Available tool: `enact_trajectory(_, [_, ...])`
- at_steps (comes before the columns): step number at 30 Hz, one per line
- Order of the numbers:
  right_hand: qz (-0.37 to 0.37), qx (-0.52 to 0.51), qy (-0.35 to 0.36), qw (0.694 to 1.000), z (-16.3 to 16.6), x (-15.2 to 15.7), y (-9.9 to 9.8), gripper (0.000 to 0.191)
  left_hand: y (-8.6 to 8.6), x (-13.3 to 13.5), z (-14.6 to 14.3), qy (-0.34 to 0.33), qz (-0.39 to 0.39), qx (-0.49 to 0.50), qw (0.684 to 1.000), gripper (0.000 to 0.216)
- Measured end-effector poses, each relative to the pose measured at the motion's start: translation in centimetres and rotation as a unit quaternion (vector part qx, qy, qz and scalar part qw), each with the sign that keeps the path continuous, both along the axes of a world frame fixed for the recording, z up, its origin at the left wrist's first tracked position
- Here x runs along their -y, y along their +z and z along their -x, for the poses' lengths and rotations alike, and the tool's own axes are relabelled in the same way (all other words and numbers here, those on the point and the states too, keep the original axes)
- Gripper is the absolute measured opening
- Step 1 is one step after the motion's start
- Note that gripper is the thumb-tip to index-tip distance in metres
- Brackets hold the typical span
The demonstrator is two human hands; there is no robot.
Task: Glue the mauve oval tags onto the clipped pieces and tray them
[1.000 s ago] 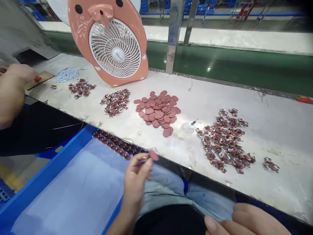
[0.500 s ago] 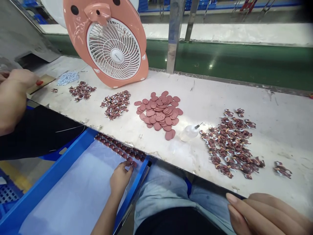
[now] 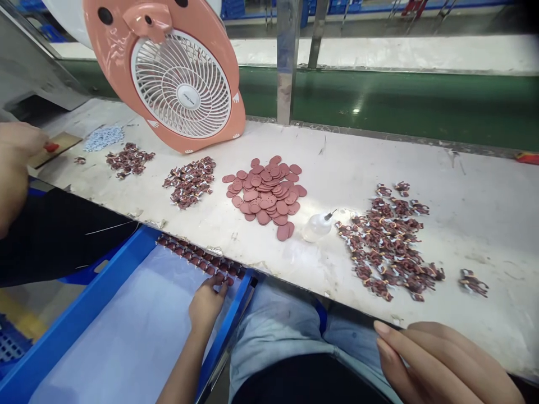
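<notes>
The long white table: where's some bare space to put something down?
There's room behind the bottle, between the red discs and the big brown pile, or on the table right of that pile, behind the lone brown piece. It's crowded on the left: small brown piles and a blue pile sit close together, near the fan.

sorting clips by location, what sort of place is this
Probably a factory assembly line: a long green conveyor-like strip runs behind the white worktop, flat reddish-brown oval pieces lie heaped there, and a blue plastic tray holds small brown parts in rows.
</notes>
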State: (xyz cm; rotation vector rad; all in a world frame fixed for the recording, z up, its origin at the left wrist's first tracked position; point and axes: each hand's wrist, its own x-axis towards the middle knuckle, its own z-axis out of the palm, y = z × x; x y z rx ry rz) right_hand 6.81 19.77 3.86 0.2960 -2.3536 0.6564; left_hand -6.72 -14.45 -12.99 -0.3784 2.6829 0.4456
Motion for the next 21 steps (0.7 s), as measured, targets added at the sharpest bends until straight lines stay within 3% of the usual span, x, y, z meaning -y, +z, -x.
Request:
enact_trajectory(7, [-0.033, -0.030, 0.038, 0.998, 0.6, -0.3, -1.1, 0.035, -0.1, 0.1, -0.2, 0.005, -0.020, -0.076, 0.997, 0.031])
enact_trajectory(10, [-0.012, -0.035, -0.016, 0.999, 1.7, -0.3, -1.8, 0.036, 1.5, -0.1, -0.7, 0.000, -0.037, -0.189, 0.981, 0.032])
enact_trajectory(14, [0.028, 0.077, -0.143, 0.986, 5.3, 0.1, -1.8, 0.047, 5.3, -2.6, -0.8, -0.014, -0.062, -0.403, 0.913, 0.037])
enact_trajectory(17, [0.032, 0.152, -0.152, 0.976, 8.7, 1.1, -1.5, 0.063, 8.7, -6.7, 0.2, -0.126, -0.097, -0.481, 0.862, 0.029])
enact_trajectory(19, [0.039, 0.162, -0.142, 0.976, 10.5, 1.9, -1.4, 0.055, 10.8, -9.4, 1.0, -0.307, -0.092, -0.474, 0.820, 0.042])
enact_trajectory(21, [0.061, 0.166, -0.132, 0.975, 11.4, 2.4, -1.2, 0.040, 12.1, -11.2, 1.5, -0.417, -0.068, -0.438, 0.794, 0.057])
